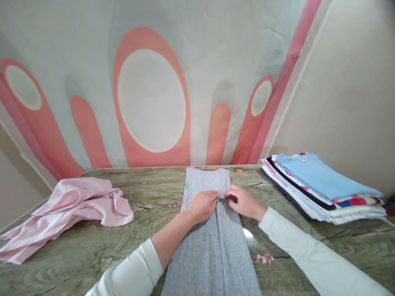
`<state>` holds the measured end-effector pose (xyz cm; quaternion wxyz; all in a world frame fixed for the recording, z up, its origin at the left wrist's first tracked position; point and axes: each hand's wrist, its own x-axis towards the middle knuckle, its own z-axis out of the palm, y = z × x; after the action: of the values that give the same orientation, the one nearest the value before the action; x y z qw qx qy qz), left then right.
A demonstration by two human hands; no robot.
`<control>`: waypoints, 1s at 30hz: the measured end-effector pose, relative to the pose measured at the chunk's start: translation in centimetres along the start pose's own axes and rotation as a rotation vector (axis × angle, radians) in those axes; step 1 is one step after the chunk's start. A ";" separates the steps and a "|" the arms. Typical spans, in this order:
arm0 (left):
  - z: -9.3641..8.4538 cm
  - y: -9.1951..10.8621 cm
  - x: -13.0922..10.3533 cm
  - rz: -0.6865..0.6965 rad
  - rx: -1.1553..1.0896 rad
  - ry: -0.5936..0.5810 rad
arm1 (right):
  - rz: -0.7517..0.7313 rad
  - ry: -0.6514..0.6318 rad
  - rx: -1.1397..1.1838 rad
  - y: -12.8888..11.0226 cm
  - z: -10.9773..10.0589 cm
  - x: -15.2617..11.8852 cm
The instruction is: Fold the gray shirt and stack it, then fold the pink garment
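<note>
A grey garment (206,181) with a pink neckline lies lengthwise on the table, its sides folded inward and meeting near the middle. My left hand (204,205) rests on its upper part, fingers together and touching the cloth near the centre. Just to the right, my right hand (242,200) pinches the garment's right edge between thumb and fingers. The lower part of the garment runs toward me and out of view at the bottom.
On the left, a crumpled pink garment (83,201) lies on the wood-patterned table (138,263). A stack of folded clothes (324,181), light blue on top, sits at the right. A decorated wall stands behind.
</note>
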<state>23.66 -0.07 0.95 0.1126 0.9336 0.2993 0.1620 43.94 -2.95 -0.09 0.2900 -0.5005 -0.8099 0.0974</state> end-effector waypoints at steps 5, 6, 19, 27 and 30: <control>0.4 0.2 -0.5 0.045 0.107 -0.054 | 0.036 0.024 0.076 -0.2 0.8 -0.2; 0.4 0.3 -0.6 0.047 0.117 -0.070 | 0.049 0.030 0.083 -0.1 0.8 -0.2; -1.1 -5.1 -2.8 -0.204 0.245 -0.068 | -0.113 -0.348 -0.181 -1.6 0.6 -1.2; -2.3 -6.1 -6.1 -0.236 0.261 -0.172 | -0.041 -0.321 -0.282 -1.2 0.5 -3.5; -2.7 -5.2 -7.6 -0.217 0.270 -0.173 | 0.010 -0.293 -0.322 -1.0 0.7 -4.3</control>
<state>14.12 -0.15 0.02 0.0285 0.9128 0.4065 0.0262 44.25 -7.10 -1.83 0.0851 -0.5249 -0.8460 0.0397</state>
